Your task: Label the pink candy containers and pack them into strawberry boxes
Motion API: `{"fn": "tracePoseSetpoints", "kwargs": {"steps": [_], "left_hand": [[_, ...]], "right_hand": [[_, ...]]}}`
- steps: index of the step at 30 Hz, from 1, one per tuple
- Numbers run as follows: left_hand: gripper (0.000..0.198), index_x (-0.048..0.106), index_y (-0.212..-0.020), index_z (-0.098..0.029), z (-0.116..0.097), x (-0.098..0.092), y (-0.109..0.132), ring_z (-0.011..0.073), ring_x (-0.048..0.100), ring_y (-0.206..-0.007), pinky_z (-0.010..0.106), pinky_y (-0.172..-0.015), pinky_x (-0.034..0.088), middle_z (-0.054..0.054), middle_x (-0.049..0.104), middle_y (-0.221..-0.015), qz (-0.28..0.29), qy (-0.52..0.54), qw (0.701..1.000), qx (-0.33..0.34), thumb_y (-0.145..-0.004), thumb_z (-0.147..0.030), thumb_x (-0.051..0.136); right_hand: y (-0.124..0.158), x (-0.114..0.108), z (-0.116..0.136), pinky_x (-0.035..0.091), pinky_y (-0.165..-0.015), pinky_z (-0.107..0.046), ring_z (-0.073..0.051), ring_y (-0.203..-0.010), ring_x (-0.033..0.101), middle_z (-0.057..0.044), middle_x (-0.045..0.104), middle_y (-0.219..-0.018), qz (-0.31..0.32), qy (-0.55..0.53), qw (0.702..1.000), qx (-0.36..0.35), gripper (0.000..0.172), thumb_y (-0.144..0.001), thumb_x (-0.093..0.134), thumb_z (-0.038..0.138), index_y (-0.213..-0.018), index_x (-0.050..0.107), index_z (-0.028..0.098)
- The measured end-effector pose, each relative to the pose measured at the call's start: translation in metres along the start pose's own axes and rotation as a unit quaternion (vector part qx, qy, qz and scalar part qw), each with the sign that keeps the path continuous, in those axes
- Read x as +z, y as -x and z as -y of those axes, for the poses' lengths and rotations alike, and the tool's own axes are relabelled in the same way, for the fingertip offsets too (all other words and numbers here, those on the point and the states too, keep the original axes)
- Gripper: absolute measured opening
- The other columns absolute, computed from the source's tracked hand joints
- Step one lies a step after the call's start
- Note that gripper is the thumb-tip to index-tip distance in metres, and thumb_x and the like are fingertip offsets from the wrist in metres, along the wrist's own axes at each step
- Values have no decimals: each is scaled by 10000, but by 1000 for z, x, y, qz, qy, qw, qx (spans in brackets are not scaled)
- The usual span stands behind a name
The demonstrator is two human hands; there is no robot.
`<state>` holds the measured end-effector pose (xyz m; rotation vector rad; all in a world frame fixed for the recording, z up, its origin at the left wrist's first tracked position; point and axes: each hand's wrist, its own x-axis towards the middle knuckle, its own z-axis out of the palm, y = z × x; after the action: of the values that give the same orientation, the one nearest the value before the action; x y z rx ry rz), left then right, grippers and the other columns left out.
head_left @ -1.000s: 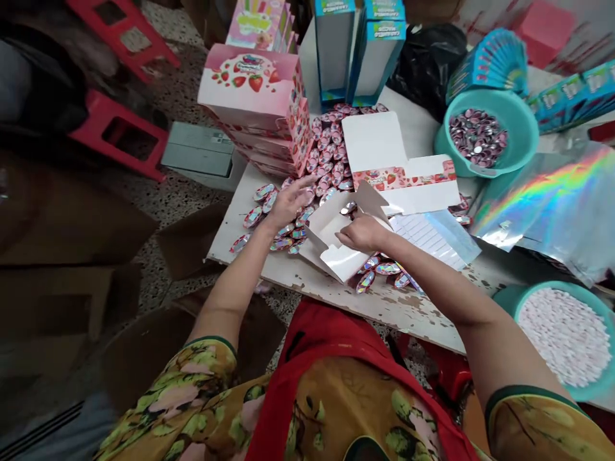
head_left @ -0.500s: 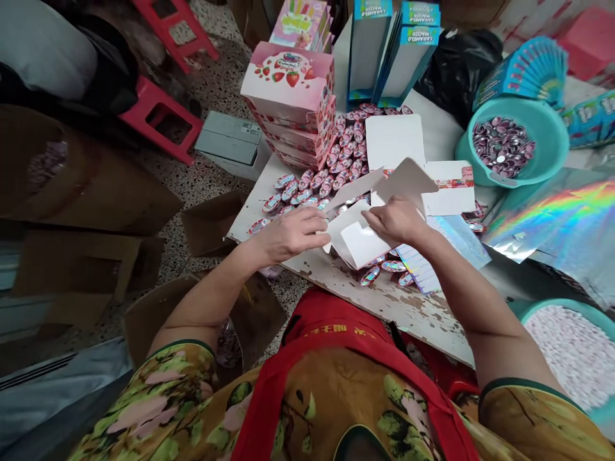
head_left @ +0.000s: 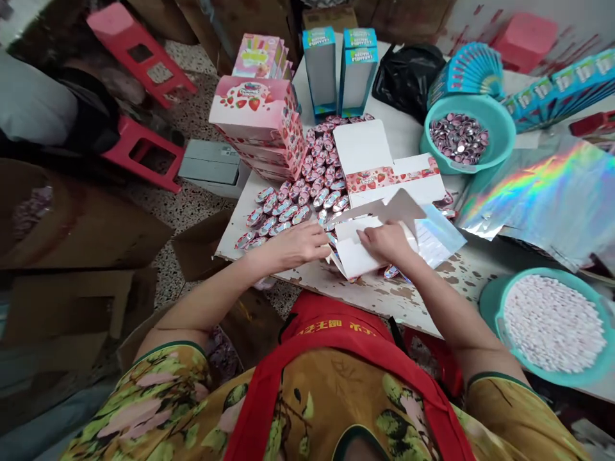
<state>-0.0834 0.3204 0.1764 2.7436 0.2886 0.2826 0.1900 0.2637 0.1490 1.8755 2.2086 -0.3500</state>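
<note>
A partly folded white cardboard box [head_left: 353, 253] lies between my hands at the table's front edge, flaps sticking up on the far side. My left hand [head_left: 305, 244] pinches its left end, with the fingertips pressed together at a flap. My right hand [head_left: 388, 242] is closed on the box's right part, thumb laid over the white panel. Just behind it rests an unfolded box [head_left: 394, 182] with a strawberry-print strip. Several rows of small shiny wrapped packets [head_left: 288, 210] cover the table on the left and partly under the boxes. A shiny sheet [head_left: 437, 237] lies to the right.
Strawberry boxes [head_left: 252, 105] are stacked at the back left, beside tall blue boxes [head_left: 319, 70]. On the right stand a teal basin [head_left: 502, 137] of small dark-rimmed pieces and another teal basin [head_left: 490, 310] of white pellets. Red stools [head_left: 144, 150] and cartons [head_left: 86, 218] fill the floor at left.
The view has shifted, bringing more of the right side of the table into sight. My right hand has moved slightly closer to my left, and both stay on the box.
</note>
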Motion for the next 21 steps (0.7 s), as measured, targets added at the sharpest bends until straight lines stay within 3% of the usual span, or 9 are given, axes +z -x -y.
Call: {"fn": "tracePoseSetpoints", "kwargs": {"steps": [3,7,10,12,14,16,18,21], "left_hand": [[254,711,-926,-224,17,36,-13,222,618,-957,380,-940,483,82,710,-957,94,-8,995,-22,-967,-106,491],[293,725,-1037,-267,23,58,-35,234,605,-1073,407,-1029,420,50,716,-1007,116,29,993,-11,-963,-96,499],[407,646,-1293,-354,22,81,-53,268,481,-1369,473,-1152,335,50,640,-1343,3,66,997,-40,-955,-140,570],[545,533,-1429,-368,20,107,-62,318,306,-1521,540,-1216,250,77,477,-1547,-126,77,977,-152,-920,-241,679],[767,410,-1519,-321,16,140,-69,357,212,-1565,564,-1244,212,127,360,-1622,-240,112,919,-293,-849,-356,782],[898,320,-1549,-252,10,172,-75,359,274,-1543,535,-1239,272,181,356,-1606,-304,178,844,-404,-813,-398,814],[831,340,-1503,-198,2,197,-80,331,402,-1471,493,-1212,345,203,446,-1521,-324,231,790,-466,-825,-350,795],[619,432,-1365,-185,-8,213,-85,301,466,-1414,477,-1211,360,183,523,-1426,-347,238,753,-505,-839,-263,749]], "right_hand": [[-26,44,7,422,-921,-404,-289,-932,724,-231,782,-961,118,-24,992,25,484,-1015,458,426,-952,800,89],[-31,59,12,441,-977,-415,-326,-1081,708,-249,761,-1107,173,-24,984,15,475,-1018,454,417,-1098,775,77],[-24,55,10,425,-1020,-424,-326,-1135,692,-237,741,-1191,152,-5,988,-8,454,-1027,410,353,-1195,745,97],[-20,53,8,408,-1032,-435,-322,-1101,703,-232,755,-1141,135,3,991,2,439,-1024,398,318,-1168,753,104],[-19,54,6,401,-1023,-453,-316,-1015,723,-228,772,-1026,115,2,993,26,472,-1038,351,313,-1083,770,101],[-18,61,5,411,-1000,-470,-312,-945,724,-220,769,-956,69,-10,996,57,526,-1056,287,328,-1049,760,99],[-15,72,3,436,-972,-477,-316,-946,705,-218,754,-964,-3,-33,995,89,514,-1057,272,319,-1070,730,89],[-2,88,-8,477,-964,-473,-309,-1063,652,-201,708,-1080,-174,-110,975,89,441,-1038,290,278,-1149,686,118]]}}
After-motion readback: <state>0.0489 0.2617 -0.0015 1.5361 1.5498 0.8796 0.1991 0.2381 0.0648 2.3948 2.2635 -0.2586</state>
